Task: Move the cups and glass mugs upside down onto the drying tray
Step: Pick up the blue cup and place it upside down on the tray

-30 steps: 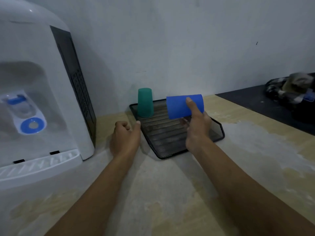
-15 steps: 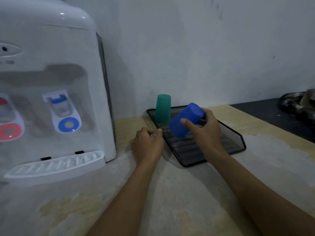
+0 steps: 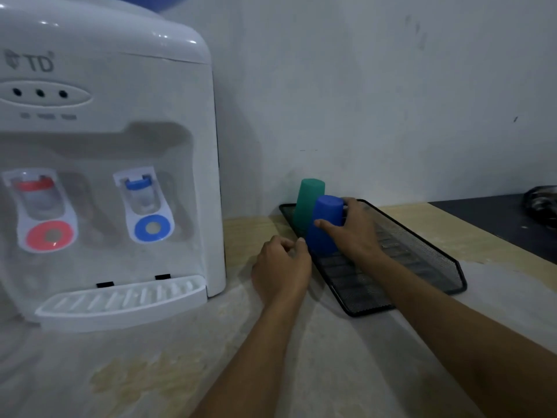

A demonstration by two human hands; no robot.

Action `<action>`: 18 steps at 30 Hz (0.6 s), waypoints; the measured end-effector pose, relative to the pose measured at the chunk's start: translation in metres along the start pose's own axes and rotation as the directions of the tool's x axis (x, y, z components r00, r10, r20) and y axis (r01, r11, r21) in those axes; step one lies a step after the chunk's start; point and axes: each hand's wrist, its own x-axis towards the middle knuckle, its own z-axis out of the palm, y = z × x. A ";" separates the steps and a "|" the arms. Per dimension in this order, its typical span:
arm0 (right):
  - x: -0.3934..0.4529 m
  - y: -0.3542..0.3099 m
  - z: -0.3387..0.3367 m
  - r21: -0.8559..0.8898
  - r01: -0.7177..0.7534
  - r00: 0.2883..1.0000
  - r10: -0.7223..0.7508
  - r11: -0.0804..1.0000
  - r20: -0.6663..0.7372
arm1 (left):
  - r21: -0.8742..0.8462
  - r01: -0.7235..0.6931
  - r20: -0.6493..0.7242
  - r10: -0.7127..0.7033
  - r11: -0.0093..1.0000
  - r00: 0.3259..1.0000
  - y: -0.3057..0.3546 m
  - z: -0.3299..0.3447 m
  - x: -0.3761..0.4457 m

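Observation:
A black mesh drying tray (image 3: pixel 422 251) lies on the counter against the wall. A green cup (image 3: pixel 308 203) stands upside down in its far left corner. In front of it a blue cup (image 3: pixel 325 224) is upside down on the tray, leaning slightly left, with my right hand (image 3: pixel 352 230) wrapped around its right side. My left hand (image 3: pixel 281 265) rests curled on the counter at the tray's left edge, fingertips touching the rim near the blue cup, holding nothing.
A white water dispenser (image 3: pixel 105 164) with red and blue taps fills the left, its drip tray jutting forward. The wall rises just behind the tray. A dark surface (image 3: pixel 494 224) with a dark object lies at the far right.
My right hand has turned the blue cup from sideways to upside down and lowered it onto the tray in front of the green cup. The view has shifted left toward the dispenser.

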 end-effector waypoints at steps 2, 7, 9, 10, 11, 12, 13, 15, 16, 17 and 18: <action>0.001 0.001 0.001 -0.002 -0.007 1.000 0.007 1.000 0.002 | 0.004 0.000 -0.006 0.000 1.000 1.000 0.000 0.001 0.000; 0.003 0.001 0.002 -0.027 -0.007 1.000 0.007 1.000 0.014 | 0.003 0.001 -0.010 -0.001 1.000 1.000 0.001 0.001 0.001; 0.003 -0.001 0.002 -0.036 -0.007 1.000 0.007 0.999 0.016 | -0.002 0.003 -0.017 -0.003 1.000 1.000 0.001 0.001 0.001; 0.003 0.000 0.002 -0.041 -0.007 1.000 0.007 0.999 0.015 | -0.004 0.007 -0.019 -0.007 1.000 1.000 0.001 0.001 0.001; 0.002 0.000 0.003 -0.047 -0.008 1.000 0.008 0.999 0.011 | -0.006 0.010 -0.022 -0.010 1.000 1.000 0.001 0.001 0.001; 0.002 -0.001 0.002 -0.051 -0.009 1.000 0.009 0.999 0.008 | -0.011 0.013 -0.025 -0.013 1.000 1.000 0.001 0.001 0.001; 0.002 -0.001 0.003 -0.054 -0.013 1.000 0.013 0.998 0.007 | -0.016 0.014 -0.027 -0.014 1.000 1.000 0.001 0.002 0.001; 0.001 0.003 0.002 -0.055 -0.026 0.999 0.027 0.998 0.019 | -0.024 0.015 -0.026 -0.015 1.000 1.000 0.001 0.001 0.001; 0.000 0.004 0.002 -0.053 -0.038 0.999 0.039 0.998 0.031 | -0.025 0.015 -0.024 -0.015 1.000 1.000 0.001 0.002 0.001; -0.001 0.005 0.001 -0.047 -0.047 0.998 0.049 0.998 0.042 | -0.029 0.014 -0.025 -0.015 0.999 1.000 0.001 0.001 0.001; -0.003 0.006 -0.001 -0.043 -0.061 0.997 0.063 0.997 0.046 | -0.031 0.015 -0.025 -0.015 0.999 1.000 0.000 0.001 0.001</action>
